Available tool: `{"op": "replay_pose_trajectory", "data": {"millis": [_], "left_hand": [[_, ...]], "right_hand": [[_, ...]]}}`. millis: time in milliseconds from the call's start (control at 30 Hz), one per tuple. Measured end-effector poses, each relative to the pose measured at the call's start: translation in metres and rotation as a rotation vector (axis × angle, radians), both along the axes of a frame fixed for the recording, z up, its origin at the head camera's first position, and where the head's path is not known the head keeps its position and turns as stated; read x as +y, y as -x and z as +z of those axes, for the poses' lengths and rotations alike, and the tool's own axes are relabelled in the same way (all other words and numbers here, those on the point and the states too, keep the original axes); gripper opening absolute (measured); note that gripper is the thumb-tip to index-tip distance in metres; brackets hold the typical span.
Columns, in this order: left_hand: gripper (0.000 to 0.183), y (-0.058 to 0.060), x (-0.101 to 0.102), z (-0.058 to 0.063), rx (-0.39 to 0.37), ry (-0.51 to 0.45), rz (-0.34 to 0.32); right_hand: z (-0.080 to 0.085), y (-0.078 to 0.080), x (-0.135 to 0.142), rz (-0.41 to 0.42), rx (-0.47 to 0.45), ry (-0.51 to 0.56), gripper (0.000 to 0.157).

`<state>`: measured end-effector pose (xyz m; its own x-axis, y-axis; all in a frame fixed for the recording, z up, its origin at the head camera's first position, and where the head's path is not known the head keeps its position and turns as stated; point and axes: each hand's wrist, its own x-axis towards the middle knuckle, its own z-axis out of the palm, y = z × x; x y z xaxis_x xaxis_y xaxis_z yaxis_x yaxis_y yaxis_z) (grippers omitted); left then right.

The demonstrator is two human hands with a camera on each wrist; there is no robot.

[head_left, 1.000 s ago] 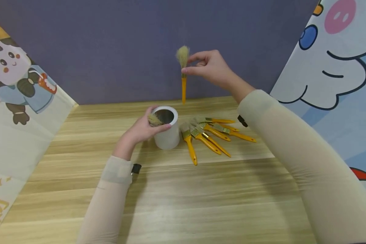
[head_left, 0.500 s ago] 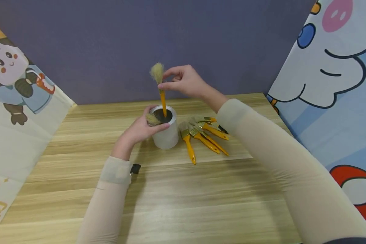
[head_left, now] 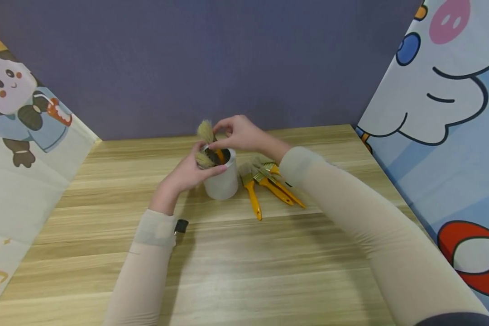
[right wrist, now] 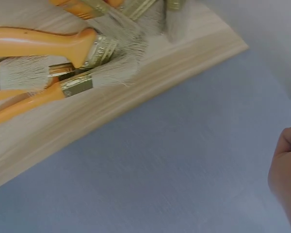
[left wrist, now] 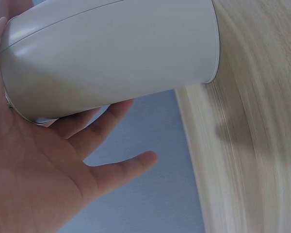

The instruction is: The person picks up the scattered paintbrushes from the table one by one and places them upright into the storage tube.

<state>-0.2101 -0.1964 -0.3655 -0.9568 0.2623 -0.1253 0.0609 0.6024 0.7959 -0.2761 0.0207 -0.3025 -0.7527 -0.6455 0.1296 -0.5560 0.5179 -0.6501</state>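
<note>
Near the back of the table stands a white cylindrical can (head_left: 222, 184), and my left hand (head_left: 184, 174) grips it by the rim from the left. In the left wrist view the can's smooth side (left wrist: 111, 53) fills the top, with the little finger of the hand (left wrist: 43, 165) stretched away from it. My right hand (head_left: 244, 134) pinches a paintbrush (head_left: 205, 130) near its bristles; the brush is bristles up, its yellow handle down inside the can. Another paintbrush (head_left: 203, 159) pokes its bristles out at the can's left. The right wrist view shows only part of the right hand (right wrist: 287, 170).
Several flat paintbrushes (head_left: 252, 199) with yellow handles lie fanned out right of the can, partly under the right forearm. Behind the wooden table (head_left: 228, 262) rises a dark blue-grey wall (head_left: 167, 68). Cartoon-printed panels (head_left: 444, 99) flank both sides.
My right hand has moved left and down with the paintbrush, from above the table into the can's mouth. The left hand and the can have stayed in place.
</note>
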Motion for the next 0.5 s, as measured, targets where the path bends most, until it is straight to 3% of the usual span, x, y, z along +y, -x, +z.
{"op": "replay_pose_trajectory", "data": {"millis": [267,500], "left_hand": [[0.118,0.0000,-0.0002,-0.0007,0.016,-0.044,-0.037],[0.102,-0.0003,0.0018,0.0000,0.067,-0.095,-0.101]], "right_hand": [[-0.0104,0.0007,-0.0053,0.003,-0.013,-0.121,0.047],[-0.0118,0.0007,-0.0074,0.008,0.003,-0.159,0.050]]}}
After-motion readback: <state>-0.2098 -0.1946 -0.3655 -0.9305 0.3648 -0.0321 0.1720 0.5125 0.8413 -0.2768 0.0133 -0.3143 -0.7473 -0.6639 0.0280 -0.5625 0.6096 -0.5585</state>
